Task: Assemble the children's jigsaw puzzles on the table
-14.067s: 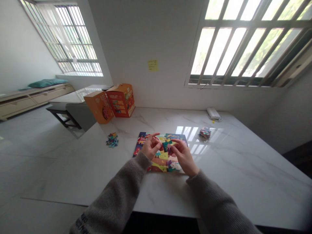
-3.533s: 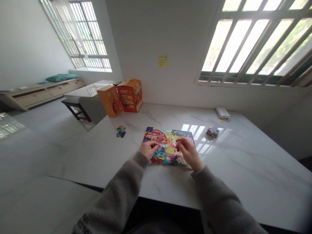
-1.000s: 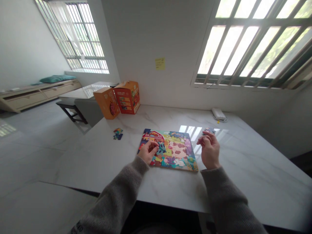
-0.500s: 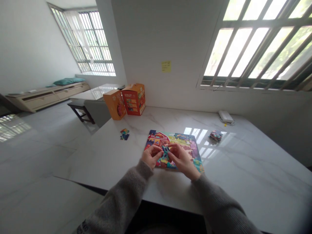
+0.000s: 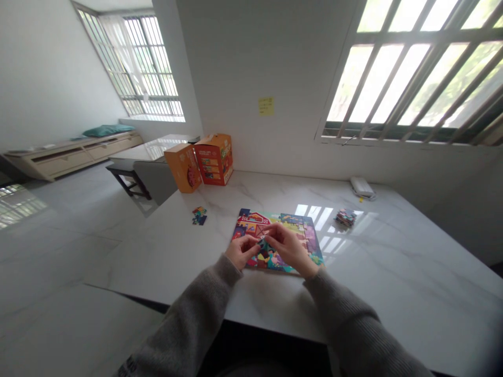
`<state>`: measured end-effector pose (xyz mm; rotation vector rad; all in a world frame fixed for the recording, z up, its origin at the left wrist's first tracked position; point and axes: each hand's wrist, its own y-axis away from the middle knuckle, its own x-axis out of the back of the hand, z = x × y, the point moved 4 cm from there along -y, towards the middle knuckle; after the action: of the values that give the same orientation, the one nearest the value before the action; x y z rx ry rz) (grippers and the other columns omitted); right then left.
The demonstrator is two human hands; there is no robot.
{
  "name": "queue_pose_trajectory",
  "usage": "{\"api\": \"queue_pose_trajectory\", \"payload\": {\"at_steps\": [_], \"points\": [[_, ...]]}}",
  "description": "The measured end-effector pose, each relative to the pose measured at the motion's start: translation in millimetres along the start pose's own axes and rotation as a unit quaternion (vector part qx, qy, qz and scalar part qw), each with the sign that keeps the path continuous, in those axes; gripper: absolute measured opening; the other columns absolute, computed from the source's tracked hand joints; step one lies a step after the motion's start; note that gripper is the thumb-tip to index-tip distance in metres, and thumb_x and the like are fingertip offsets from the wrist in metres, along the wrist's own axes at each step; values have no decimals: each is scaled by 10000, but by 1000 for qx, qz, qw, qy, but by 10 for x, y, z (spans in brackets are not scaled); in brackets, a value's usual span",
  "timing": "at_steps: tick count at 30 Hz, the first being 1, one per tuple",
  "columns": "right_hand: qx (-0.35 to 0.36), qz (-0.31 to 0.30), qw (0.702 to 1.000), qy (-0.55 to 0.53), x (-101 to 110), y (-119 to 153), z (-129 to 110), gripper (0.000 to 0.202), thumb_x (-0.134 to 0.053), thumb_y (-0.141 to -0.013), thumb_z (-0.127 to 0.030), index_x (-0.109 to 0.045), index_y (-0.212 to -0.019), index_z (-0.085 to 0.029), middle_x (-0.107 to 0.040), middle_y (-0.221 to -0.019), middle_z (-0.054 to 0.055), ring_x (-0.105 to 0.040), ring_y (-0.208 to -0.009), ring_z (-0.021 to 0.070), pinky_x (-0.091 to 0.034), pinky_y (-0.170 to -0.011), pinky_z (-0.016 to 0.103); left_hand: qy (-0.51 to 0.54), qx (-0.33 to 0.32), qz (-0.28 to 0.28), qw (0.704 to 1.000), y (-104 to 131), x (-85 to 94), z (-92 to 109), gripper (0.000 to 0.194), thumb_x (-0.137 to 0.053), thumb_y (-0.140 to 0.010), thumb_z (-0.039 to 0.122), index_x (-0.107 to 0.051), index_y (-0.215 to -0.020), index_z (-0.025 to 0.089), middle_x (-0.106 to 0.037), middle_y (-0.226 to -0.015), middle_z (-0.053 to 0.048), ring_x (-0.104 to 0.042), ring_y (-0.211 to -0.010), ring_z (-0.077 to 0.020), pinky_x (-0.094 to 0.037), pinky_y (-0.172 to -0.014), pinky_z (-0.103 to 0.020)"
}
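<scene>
A colourful jigsaw puzzle [image 5: 310,238] with a red barn lies on the white marbled table [image 5: 188,251]. Over its left half my left hand [image 5: 240,252] and my right hand [image 5: 286,247] meet, fingertips pinched together. Between them they hold a small puzzle piece [image 5: 261,241], mostly covered by the fingers. Left of the puzzle lie a few loose puzzle pieces [image 5: 199,215], and a stack of puzzle pieces [image 5: 345,218] sits to its right.
Two orange boxes [image 5: 182,168] [image 5: 214,159] stand at the table's back left. A white device with a cable [image 5: 361,187] rests near the wall at the back right. A yellow note [image 5: 266,106] sticks to the wall.
The puzzle piece has been turned between my fingers, so less of its blue patterned face shows. My right hand has shifted slightly left and up. The whole view has moved a little.
</scene>
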<state>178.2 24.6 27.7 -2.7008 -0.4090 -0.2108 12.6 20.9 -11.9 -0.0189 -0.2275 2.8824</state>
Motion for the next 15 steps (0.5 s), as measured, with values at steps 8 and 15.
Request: {"api": "queue_pose_trajectory", "payload": {"at_steps": [8, 15], "points": [[-18, 22, 1000, 0, 32, -116, 101, 311, -582, -936, -452, -624, -1113, -199, -649, -831, 18, -610, -746, 145, -497, -649, 259, 84, 74, 64, 992, -5, 294, -107, 443, -737, -730, 568, -532, -743, 175, -609, -526, 27, -425, -323, -75, -353, -318, -205], [10, -22, 996, 81, -34, -80, 147, 229, -534, -964, -321, -610, -1146, -203, -681, -941, 49, -656, -845, 171, -551, -757, 312, 75, 61, 112, 989, -33, 486, -128, 423, -773, -693, 524, -588, -713, 144, -689, -629, -31, -487, -398, -64, -400, -387, -184]]}}
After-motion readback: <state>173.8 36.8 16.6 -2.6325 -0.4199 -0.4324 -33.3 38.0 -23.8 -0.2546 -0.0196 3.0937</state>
